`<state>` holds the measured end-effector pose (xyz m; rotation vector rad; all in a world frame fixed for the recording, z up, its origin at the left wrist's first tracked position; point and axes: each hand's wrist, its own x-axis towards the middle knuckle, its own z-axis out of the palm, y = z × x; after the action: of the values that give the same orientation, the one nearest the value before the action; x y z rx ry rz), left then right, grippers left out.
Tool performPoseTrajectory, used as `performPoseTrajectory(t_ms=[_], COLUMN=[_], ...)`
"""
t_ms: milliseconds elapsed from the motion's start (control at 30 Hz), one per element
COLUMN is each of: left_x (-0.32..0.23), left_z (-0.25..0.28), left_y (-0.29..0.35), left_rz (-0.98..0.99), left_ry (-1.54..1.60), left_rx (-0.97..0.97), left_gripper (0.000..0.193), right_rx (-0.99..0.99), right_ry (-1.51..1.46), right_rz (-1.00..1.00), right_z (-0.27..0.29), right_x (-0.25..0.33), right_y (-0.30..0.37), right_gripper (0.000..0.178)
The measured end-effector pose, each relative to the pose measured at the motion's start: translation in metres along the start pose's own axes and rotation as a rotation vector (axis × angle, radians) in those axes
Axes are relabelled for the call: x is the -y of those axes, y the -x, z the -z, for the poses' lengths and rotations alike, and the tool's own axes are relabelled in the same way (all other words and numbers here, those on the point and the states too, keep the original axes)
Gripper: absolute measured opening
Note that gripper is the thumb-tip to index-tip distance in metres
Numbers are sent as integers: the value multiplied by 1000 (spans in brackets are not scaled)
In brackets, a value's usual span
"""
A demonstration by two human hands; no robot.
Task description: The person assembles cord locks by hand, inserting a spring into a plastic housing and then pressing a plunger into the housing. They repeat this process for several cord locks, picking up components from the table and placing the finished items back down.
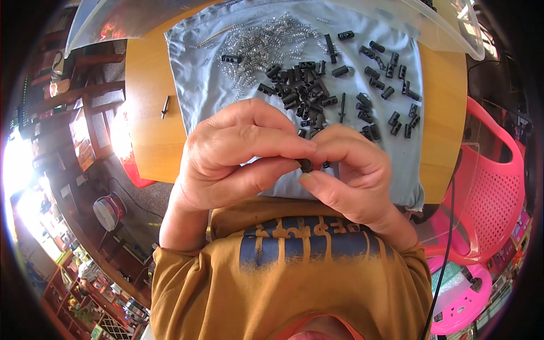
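Note:
My left hand [241, 153] and my right hand [354, 175] meet over the near part of a light blue cloth [198, 90]. Between their pinched fingertips is a small black cord lock [306, 165], mostly covered by the fingers. Both hands grip it, thumbs below and forefingers above. Just beyond my fingers lies a heap of black cord lock parts [306, 90]. Farther back and left spreads a pile of small silver coil springs [260, 51]. Several black cord locks [391, 71] are scattered on the right of the cloth.
The cloth covers a wooden table [147, 122]. A black pen-like stick [165, 107] lies on its left side. Clear plastic bins [107, 25] stand along the far edge. To the right is a pink chair [493, 187], with a dark cable [447, 243] hanging nearby.

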<state>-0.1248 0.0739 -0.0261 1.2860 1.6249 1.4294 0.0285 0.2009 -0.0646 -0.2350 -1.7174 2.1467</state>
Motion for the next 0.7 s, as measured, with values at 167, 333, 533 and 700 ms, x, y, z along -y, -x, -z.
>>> performPoseTrajectory(t_ms=[167, 333, 533, 700], left_x=[-2, -7, -9, -5], left_z=[-1, 4, 9, 10], left_y=[-2, -10, -12, -12], left_rz=[-51, -103, -65, -110], left_ry=[-65, -189, -185, -166], left_rx=[-32, 41, 114, 172], left_gripper=[24, 28, 29, 27], right_rx=[22, 0, 6, 18], right_ry=[-25, 1, 70, 127], right_rz=[-22, -12, 21, 60], right_z=[1, 0, 0, 1], right_x=[-1, -3, 0, 2], right_y=[1, 2, 0, -2], right_gripper=[13, 14, 14, 14])
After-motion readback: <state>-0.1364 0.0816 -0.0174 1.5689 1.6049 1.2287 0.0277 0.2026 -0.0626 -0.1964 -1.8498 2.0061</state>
